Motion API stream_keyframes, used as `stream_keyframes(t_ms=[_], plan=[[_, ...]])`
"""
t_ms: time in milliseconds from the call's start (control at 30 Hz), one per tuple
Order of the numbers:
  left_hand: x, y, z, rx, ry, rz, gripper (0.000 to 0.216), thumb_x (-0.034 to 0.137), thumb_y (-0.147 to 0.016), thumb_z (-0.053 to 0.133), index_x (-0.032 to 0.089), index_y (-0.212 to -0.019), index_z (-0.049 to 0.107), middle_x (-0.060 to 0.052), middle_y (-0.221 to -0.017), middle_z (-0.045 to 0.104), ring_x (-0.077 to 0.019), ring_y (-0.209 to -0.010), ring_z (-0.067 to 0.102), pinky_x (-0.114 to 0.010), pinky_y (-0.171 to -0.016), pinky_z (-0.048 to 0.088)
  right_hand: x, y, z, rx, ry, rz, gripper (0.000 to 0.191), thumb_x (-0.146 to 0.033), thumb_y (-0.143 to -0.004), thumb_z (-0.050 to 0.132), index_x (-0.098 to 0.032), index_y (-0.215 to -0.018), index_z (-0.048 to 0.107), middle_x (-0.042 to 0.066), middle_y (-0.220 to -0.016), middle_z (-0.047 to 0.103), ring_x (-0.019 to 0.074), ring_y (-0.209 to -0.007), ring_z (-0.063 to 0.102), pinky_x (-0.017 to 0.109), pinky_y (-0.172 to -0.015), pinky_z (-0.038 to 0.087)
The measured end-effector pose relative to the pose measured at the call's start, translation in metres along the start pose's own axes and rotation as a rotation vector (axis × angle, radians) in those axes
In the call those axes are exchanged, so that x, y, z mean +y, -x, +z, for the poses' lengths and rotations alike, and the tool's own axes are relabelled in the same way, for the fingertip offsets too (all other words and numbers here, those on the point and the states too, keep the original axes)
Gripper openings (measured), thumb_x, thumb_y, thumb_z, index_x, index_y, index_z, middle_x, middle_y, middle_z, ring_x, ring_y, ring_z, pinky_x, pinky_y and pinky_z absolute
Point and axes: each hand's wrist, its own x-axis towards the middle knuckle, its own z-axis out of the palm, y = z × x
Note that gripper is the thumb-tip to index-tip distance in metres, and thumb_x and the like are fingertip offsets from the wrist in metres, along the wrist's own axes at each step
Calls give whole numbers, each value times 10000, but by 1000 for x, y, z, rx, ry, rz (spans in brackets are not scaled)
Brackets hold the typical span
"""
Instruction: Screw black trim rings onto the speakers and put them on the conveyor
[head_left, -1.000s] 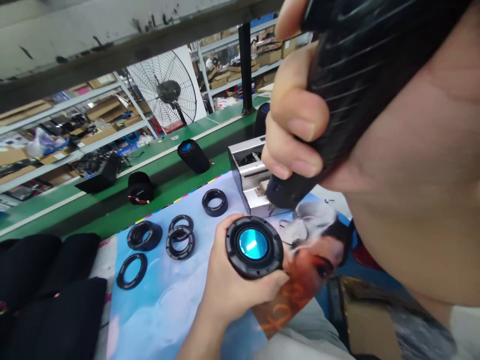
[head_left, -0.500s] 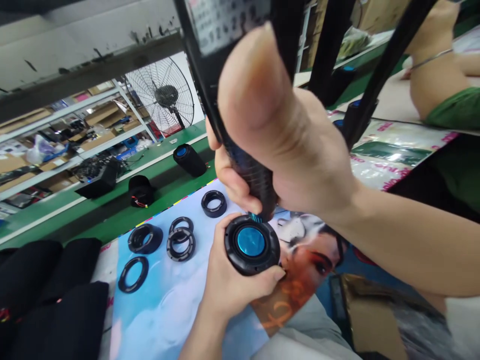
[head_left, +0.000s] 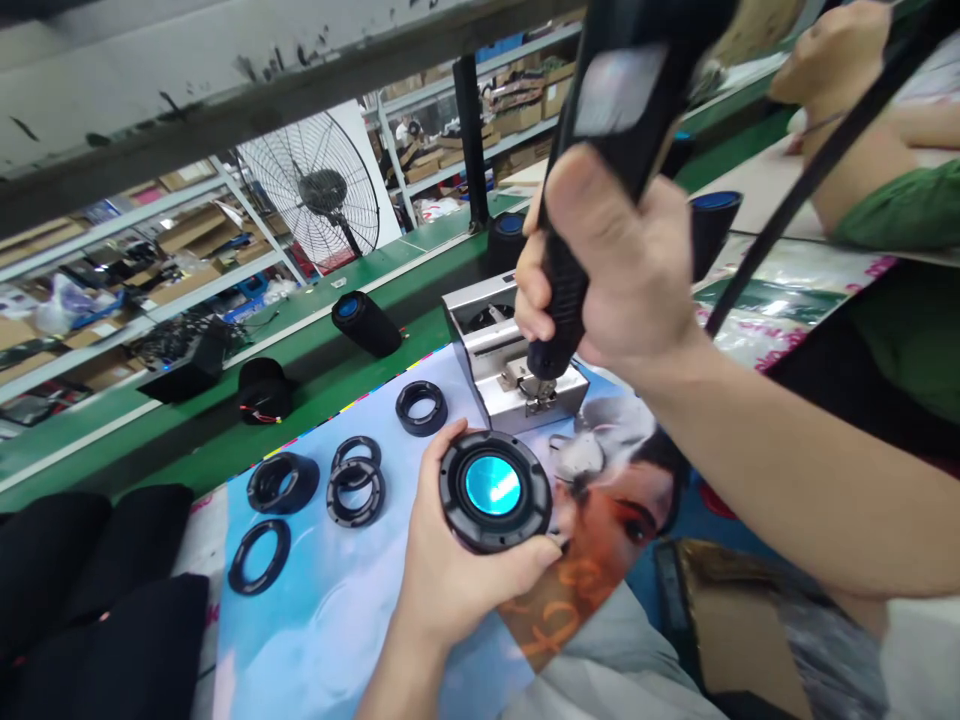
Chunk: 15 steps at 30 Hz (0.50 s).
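Note:
My left hand (head_left: 454, 585) is wrapped round a black cylindrical speaker (head_left: 493, 486), its end with a shiny blue disc and dark ring facing up. In a closed grip, my right hand (head_left: 637, 265) holds a black electric screwdriver (head_left: 574, 290) upright. The screwdriver's tip points down at the front of a silver screw feeder (head_left: 487, 365); whether it carries a screw I cannot tell. Left of the speaker lie several black rings, among them a single ring (head_left: 421, 408), a thick ring (head_left: 283, 484) and a thin ring (head_left: 259, 556).
A printed poster sheet (head_left: 330, 620) covers the bench. Black cloth-covered cylinders (head_left: 135, 640) lie at the left. Another speaker (head_left: 366, 322) stands on the green ledge (head_left: 427, 260). A fan (head_left: 322, 190) is behind. At upper right is a co-worker's arm (head_left: 840, 150).
My right hand has carried the screwdriver up and away from the speaker's rim to the screw feeder, which has come into sight. My left hand still holds the speaker.

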Motion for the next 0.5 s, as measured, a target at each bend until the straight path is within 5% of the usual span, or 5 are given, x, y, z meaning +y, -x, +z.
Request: stream_keyframes(t_ms=[267,367,500], plan=[[8,-5,4,2,34,43,880,387,-567,1011,220,-1294,544,-69,-1164,771,-270,-1041,778,-360,-925,617,64,0,-14,-30,-59,42,615,-736,-752,862,-239,-798,502,-59,-490,491,128,-329,443,248,-285,316],[7,-5,4,6,47,31,889,384,-558,1015,219,-1290,540,-67,-1154,774,-268,-1039,779,-359,-932,611,57,-1,-17,-55,-99,133,633,-733,-716,886,-227,-758,508,-43,-498,521,133,-317,448,256,-265,311],[5,-7,2,-14,66,27,883,320,-568,1004,225,-1308,532,-58,-1161,777,-263,-1048,777,-361,-953,602,10,-1,-11,-59,-130,101,630,-730,-690,897,-223,-751,526,-73,-500,489,100,-332,422,254,-315,356]])
